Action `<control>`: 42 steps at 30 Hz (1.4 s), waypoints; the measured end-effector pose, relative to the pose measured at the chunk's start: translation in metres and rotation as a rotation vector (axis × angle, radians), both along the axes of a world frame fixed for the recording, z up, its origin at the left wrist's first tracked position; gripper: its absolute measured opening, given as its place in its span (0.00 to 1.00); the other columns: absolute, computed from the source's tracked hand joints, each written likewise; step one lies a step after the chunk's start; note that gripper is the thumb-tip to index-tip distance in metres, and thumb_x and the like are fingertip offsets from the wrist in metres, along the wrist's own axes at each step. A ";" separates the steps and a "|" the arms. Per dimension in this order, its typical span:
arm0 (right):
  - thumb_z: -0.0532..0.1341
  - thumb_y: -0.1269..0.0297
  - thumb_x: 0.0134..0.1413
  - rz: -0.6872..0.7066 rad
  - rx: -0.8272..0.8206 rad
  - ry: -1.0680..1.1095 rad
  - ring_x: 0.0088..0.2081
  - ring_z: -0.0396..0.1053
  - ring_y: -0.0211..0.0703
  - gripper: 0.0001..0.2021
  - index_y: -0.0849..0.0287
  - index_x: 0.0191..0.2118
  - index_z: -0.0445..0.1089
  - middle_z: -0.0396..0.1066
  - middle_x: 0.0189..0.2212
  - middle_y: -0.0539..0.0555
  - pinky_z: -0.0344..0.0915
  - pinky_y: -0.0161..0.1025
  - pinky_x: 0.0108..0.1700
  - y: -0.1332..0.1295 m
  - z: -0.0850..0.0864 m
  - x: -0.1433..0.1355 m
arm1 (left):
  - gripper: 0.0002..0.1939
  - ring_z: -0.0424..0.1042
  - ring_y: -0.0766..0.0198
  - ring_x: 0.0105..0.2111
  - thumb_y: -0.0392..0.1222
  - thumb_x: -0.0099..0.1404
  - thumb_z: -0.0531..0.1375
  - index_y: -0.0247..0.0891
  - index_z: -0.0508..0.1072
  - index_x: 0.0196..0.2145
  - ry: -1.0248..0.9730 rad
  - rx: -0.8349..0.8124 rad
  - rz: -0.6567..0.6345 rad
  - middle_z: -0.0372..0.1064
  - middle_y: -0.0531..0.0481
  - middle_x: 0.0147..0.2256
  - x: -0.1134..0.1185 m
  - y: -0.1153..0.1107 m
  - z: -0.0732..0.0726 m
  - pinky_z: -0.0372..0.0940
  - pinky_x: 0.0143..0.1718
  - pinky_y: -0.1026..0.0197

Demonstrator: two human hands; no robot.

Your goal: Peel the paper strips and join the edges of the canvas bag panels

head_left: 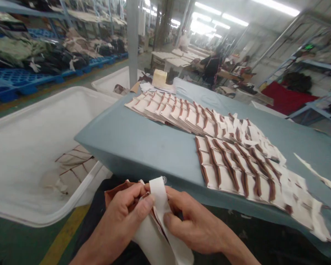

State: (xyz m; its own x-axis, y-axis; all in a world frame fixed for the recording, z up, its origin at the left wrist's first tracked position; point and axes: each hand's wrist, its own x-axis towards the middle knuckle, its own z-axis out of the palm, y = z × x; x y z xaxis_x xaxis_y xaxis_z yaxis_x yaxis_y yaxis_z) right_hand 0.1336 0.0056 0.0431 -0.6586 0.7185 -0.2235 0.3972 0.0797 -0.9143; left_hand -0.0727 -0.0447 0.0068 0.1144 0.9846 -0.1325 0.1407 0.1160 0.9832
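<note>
My left hand (127,217) is closed on a cream and brown fabric piece (151,237), thumb pressed on top near its edge. A white fabric strip (159,195) lies across that piece and stands up between my two hands. My right hand (194,221) pinches the strip with thumb and fingers, and its fingertips are partly hidden behind it. Both hands are above my lap, just in front of the table edge. Brown fabric (110,195) shows beyond my left fingers.
A table (121,136) with a blue-grey cover bears two rows of overlapping cream-and-brown pieces (226,165), with white strips at their right ends. On the left stands a white bin (38,121) with sewn pieces (75,165) inside. A person (212,68) sits in the background.
</note>
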 end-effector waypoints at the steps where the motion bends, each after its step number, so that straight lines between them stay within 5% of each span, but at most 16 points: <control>1: 0.58 0.78 0.55 0.030 -0.020 -0.018 0.27 0.59 0.36 0.21 0.57 0.51 0.80 0.63 0.23 0.42 0.60 0.31 0.31 -0.004 0.001 0.000 | 0.25 0.68 0.61 0.28 0.62 0.72 0.60 0.38 0.75 0.28 0.027 0.002 0.003 0.72 0.49 0.28 0.002 -0.002 0.001 0.65 0.28 0.65; 8: 0.56 0.80 0.54 0.028 0.006 -0.098 0.23 0.53 0.32 0.17 0.59 0.46 0.74 0.56 0.22 0.39 0.49 0.32 0.25 -0.023 0.002 -0.002 | 0.21 0.63 0.64 0.25 0.58 0.70 0.60 0.39 0.73 0.28 0.020 0.037 -0.011 0.67 0.53 0.25 0.010 -0.013 -0.001 0.60 0.26 0.65; 16: 0.61 0.66 0.59 -0.030 -0.085 0.127 0.27 0.60 0.36 0.21 0.58 0.56 0.79 0.66 0.28 0.44 0.58 0.33 0.29 -0.037 -0.004 0.004 | 0.22 0.62 0.64 0.23 0.56 0.67 0.58 0.40 0.69 0.22 0.052 0.022 0.046 0.63 0.53 0.22 0.013 -0.025 0.003 0.60 0.24 0.64; 20: 0.64 0.56 0.66 -0.169 0.106 0.179 0.28 0.60 0.37 0.16 0.60 0.50 0.83 0.69 0.28 0.47 0.58 0.35 0.31 -0.040 -0.010 0.005 | 0.21 0.61 0.65 0.23 0.54 0.67 0.58 0.39 0.68 0.22 0.055 0.045 0.059 0.63 0.53 0.22 0.019 -0.031 0.007 0.58 0.23 0.65; 24: 0.69 0.58 0.66 -0.296 0.279 0.218 0.39 0.73 0.42 0.10 0.59 0.44 0.83 0.79 0.38 0.53 0.66 0.37 0.39 -0.042 -0.020 0.001 | 0.20 0.58 0.66 0.22 0.50 0.68 0.58 0.40 0.66 0.20 0.078 0.130 0.065 0.59 0.55 0.21 0.023 -0.033 0.007 0.56 0.22 0.66; 34: 0.69 0.58 0.67 -0.519 0.031 0.462 0.38 0.76 0.42 0.09 0.56 0.36 0.77 0.81 0.35 0.51 0.71 0.38 0.46 -0.060 -0.041 -0.019 | 0.20 0.62 0.66 0.23 0.48 0.72 0.58 0.40 0.70 0.23 0.131 0.166 0.042 0.63 0.55 0.23 0.021 -0.041 0.002 0.59 0.22 0.66; 42: 0.70 0.50 0.65 -0.525 -0.156 0.443 0.21 0.54 0.32 0.16 0.56 0.35 0.71 0.61 0.20 0.41 0.54 0.31 0.24 -0.049 -0.036 -0.008 | 0.19 0.70 0.63 0.29 0.49 0.76 0.63 0.42 0.80 0.27 0.158 0.122 -0.073 0.74 0.54 0.27 0.000 -0.044 -0.007 0.64 0.31 0.66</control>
State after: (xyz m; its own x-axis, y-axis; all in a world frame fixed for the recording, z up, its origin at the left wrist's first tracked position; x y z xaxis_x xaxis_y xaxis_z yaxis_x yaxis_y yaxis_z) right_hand 0.1258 -0.0434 0.0075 -0.2865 0.9476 -0.1409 -0.0651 -0.1660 -0.9840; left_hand -0.0725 -0.0887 0.0003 0.1735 0.9842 -0.0352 0.2981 -0.0184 0.9544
